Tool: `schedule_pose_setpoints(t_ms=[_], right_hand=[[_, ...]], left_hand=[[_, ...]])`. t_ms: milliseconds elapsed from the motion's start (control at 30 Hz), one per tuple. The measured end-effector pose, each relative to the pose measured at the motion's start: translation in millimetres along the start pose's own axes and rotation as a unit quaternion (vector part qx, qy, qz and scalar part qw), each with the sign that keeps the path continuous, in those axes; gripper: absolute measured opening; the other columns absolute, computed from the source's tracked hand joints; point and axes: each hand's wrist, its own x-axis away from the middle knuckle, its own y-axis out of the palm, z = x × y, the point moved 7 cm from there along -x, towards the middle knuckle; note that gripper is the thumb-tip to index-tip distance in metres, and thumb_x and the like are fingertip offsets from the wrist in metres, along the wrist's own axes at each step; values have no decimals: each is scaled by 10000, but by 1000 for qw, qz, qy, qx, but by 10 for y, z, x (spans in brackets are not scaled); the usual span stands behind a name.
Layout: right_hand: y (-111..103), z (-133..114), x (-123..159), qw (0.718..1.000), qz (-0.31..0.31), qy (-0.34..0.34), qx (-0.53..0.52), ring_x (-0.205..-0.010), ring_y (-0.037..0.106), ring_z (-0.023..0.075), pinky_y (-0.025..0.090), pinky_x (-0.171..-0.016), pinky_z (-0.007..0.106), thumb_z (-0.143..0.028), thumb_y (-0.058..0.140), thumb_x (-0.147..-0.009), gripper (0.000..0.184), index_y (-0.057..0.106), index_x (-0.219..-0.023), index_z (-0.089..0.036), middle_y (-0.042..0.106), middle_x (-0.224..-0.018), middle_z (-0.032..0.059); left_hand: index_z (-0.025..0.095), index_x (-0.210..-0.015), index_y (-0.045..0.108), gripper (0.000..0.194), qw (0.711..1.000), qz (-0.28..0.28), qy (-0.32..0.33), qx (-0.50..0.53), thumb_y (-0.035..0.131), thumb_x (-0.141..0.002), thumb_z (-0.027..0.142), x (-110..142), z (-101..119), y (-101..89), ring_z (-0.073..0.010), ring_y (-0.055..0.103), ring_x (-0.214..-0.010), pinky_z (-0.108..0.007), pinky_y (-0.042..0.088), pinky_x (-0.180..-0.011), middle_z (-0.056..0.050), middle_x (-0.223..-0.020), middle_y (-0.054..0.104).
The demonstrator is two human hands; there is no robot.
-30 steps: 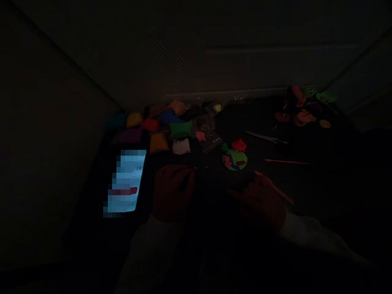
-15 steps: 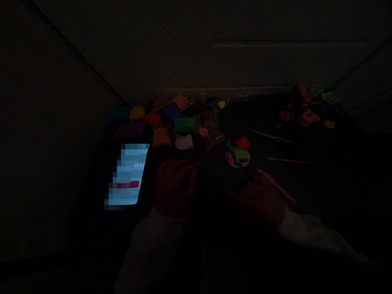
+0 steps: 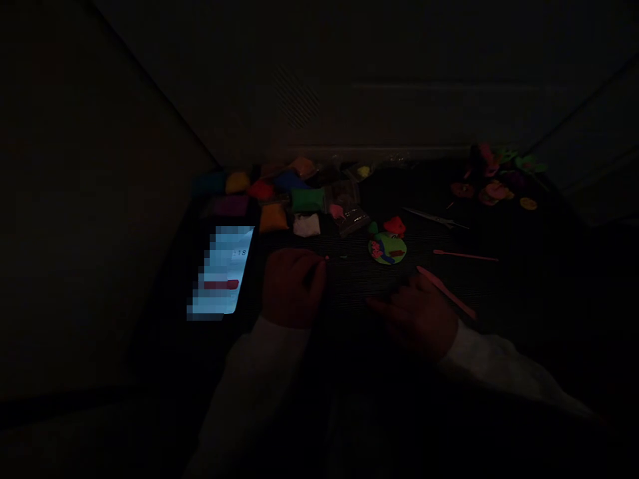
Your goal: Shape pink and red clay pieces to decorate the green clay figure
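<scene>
The light is very dim. My left hand (image 3: pixel 293 287) rests on the dark table, fingers curled in and closed; whether anything is in them is hidden. Just beyond its fingertips are a tiny pinkish bead (image 3: pixel 327 257) and a small greenish bit (image 3: pixel 343 257). My right hand (image 3: pixel 419 313) lies to the right, its index finger stretched out over the table and the others bent; I see nothing held. Beside it is a pink modelling knife (image 3: pixel 446 291). A round green clay disc (image 3: pixel 388 249) with blue, pink and brown pieces lies beyond, touching or close to a red clay lump (image 3: pixel 394 226).
A lit phone (image 3: pixel 227 273) lies at the left. Several coloured clay packets (image 3: pixel 308 199) crowd the back left. Scissors (image 3: pixel 434 218) and a thin pink tool (image 3: pixel 465 255) lie at right, with clay pieces (image 3: pixel 496 191) behind. A pale panel (image 3: pixel 424 113) stands at the back.
The whole view has shifted slightly. My left hand's fingers look more drawn in, apart from the tiny bead now. My right hand keeps nearly the same pose.
</scene>
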Motion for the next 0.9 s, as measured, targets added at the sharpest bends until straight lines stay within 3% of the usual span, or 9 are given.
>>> schedule_pose_setpoints(t_ms=[67, 233, 433, 733, 900], right_hand=[[5, -14, -1, 1000, -4, -5, -2, -681, 454, 156, 240, -767, 387, -239, 433, -767, 377, 501, -1137, -218, 577, -695, 33], [-29, 74, -7, 997, -1, 71, 16, -665, 473, 156, 220, -827, 408, -241, 429, -760, 372, 523, -1114, -178, 590, -707, 38], [-78, 170, 38, 994, 15, 102, -41, -716, 501, 140, 232, -854, 376, -229, 387, -787, 390, 477, -1161, -170, 603, -775, 30], [-52, 85, 26, 998, -8, 61, 27, -712, 449, 165, 204, -816, 410, -259, 422, -764, 388, 500, -1139, -194, 577, -757, 31], [-23, -6, 17, 999, -23, 3, 28, -721, 426, 168, 200, -784, 405, -268, 435, -763, 390, 491, -1147, -233, 564, -746, 29]], left_hand=[[165, -773, 609, 134, 1000, 2, 2, -1, 514, -736, 252, 3, 4, 7, -168, 525, -810, -336, 404, -778, -44, -802, 613], [148, -764, 615, 148, 1000, 8, 2, 0, 517, -735, 255, 7, 4, 15, -172, 526, -806, -335, 402, -782, -53, -791, 616], [154, -753, 619, 149, 1000, 6, 1, 0, 513, -734, 257, 2, -2, 37, -171, 530, -793, -335, 397, -780, -49, -779, 620], [151, -755, 619, 148, 1000, 7, 3, 0, 515, -736, 254, 11, -5, 35, -173, 528, -798, -337, 399, -779, -54, -776, 622], [159, -762, 615, 145, 1000, 7, 4, 0, 513, -737, 259, 7, -5, 34, -173, 528, -803, -335, 402, -775, -47, -788, 622]])
